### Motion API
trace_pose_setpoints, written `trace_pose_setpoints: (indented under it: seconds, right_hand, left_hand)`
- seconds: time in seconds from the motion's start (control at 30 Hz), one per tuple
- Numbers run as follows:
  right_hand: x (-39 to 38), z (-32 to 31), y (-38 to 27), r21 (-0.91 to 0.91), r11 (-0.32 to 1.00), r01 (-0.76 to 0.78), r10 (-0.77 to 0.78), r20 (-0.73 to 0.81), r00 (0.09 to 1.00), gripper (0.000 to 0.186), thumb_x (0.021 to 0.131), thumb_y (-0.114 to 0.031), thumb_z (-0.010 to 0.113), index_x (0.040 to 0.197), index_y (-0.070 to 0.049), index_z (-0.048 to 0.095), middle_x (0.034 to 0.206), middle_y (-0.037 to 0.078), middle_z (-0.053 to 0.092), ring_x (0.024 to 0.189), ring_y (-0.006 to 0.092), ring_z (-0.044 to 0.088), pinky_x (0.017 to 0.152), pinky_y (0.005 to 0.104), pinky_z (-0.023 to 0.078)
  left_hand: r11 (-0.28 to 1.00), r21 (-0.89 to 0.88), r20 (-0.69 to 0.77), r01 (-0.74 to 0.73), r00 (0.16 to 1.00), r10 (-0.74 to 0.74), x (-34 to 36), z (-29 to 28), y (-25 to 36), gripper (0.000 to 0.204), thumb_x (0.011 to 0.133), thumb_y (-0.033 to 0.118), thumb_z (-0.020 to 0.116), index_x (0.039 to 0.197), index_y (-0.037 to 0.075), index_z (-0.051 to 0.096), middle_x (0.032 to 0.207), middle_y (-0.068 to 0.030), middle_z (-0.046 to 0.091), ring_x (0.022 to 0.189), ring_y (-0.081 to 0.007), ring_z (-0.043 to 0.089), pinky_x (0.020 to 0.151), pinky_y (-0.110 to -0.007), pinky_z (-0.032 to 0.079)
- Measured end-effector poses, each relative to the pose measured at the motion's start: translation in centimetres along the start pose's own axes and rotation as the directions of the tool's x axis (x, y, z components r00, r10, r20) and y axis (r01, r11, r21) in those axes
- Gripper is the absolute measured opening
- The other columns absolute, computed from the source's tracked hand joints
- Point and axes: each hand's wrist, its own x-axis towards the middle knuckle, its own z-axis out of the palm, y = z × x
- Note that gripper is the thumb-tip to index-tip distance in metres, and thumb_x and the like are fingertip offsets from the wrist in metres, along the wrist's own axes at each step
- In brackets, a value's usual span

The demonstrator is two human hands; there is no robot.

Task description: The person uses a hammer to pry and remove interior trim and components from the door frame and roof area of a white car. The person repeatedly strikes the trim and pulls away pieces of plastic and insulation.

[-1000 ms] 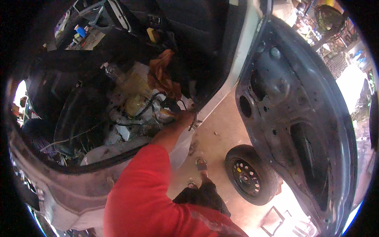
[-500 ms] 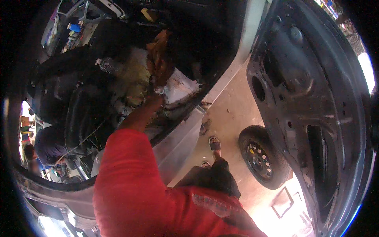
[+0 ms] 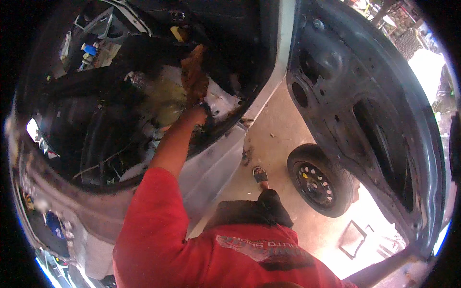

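My left hand (image 3: 196,116) reaches through the door opening, low inside the dark car body. Its fingers are lost in shadow, so whether they hold anything is unclear. Just beyond it is a reddish-brown, crumpled-looking piece (image 3: 194,77), with a pale, worn patch (image 3: 222,102) of the car's interior to its right. A yellowish, dirty area (image 3: 163,101) and a clear plastic bottle (image 3: 137,79) lie to the left. At the lower right, my right hand (image 3: 415,255) touches the edge of the open dark car door (image 3: 384,110); its fingers are too blurred to make out.
A wheel with a black rim (image 3: 319,180) stands on the tan floor (image 3: 269,144) by the door. My sandalled foot (image 3: 260,175) is near the grey sill (image 3: 211,168). A yellow object (image 3: 179,33) sits deeper inside the car. A dark frame (image 3: 353,239) lies in bright light.
The view has shifted, and the door and wheel appear further left. My right arm has come into view at the door's edge. My left hand stays inside the car, its forearm more exposed.
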Motion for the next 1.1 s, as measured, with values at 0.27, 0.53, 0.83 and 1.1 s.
trace_pose_setpoints:
  seconds: [0.27,0.53,0.83,1.1]
  right_hand:
    - [-0.7,-19.0,-7.4,0.083,0.996,0.013,0.004,-0.197,0.980,0.072,0.118,-0.055,0.036,0.161,0.001,0.050,0.155,0.022,0.059,0.133,0.0340,0.063,0.104,0.0487,0.056]
    - [-11.5,-21.7,-12.2,0.084,0.977,0.195,-0.196,0.000,0.981,0.059,0.118,-0.052,0.044,0.126,0.003,0.064,0.117,0.017,0.067,0.105,0.0288,0.061,0.094,0.0462,0.050]
    - [-22.6,-25.3,-24.0,0.237,0.918,0.318,-0.396,0.497,0.772,0.033,0.115,-0.028,0.056,0.128,0.000,0.068,0.112,0.015,0.073,0.100,0.0262,0.072,0.093,0.0392,0.056]
    - [-27.8,-22.5,-33.9,0.545,0.596,0.590,-0.774,0.585,0.242,0.068,0.099,-0.003,0.054,0.166,0.000,0.043,0.168,0.029,0.045,0.157,0.0477,0.043,0.130,0.0528,0.036]
  left_hand:
    - [0.928,-0.294,-0.417,-0.227,0.904,0.089,-25.6,-18.5,22.9,0.032,0.092,0.024,0.071,0.115,0.005,0.083,0.124,-0.0214,0.078,0.116,-0.0417,0.076,0.100,-0.053,0.060]
    - [0.824,-0.381,-0.368,-0.420,0.886,0.281,-40.4,-4.8,36.1,0.038,0.100,0.034,0.069,0.118,0.002,0.078,0.117,-0.0279,0.076,0.109,-0.0473,0.074,0.098,-0.058,0.057]
    - [0.824,-0.516,-0.268,-0.237,0.958,0.107,-49.3,9.9,34.7,0.050,0.102,0.045,0.074,0.130,0.003,0.073,0.123,-0.0262,0.075,0.113,-0.0457,0.072,0.099,-0.058,0.056]
    - [0.604,-0.769,-0.359,-0.212,0.924,-0.134,-58.5,18.1,35.8,0.056,0.100,0.046,0.076,0.130,-0.002,0.072,0.125,-0.0269,0.075,0.118,-0.0461,0.071,0.102,-0.056,0.055]
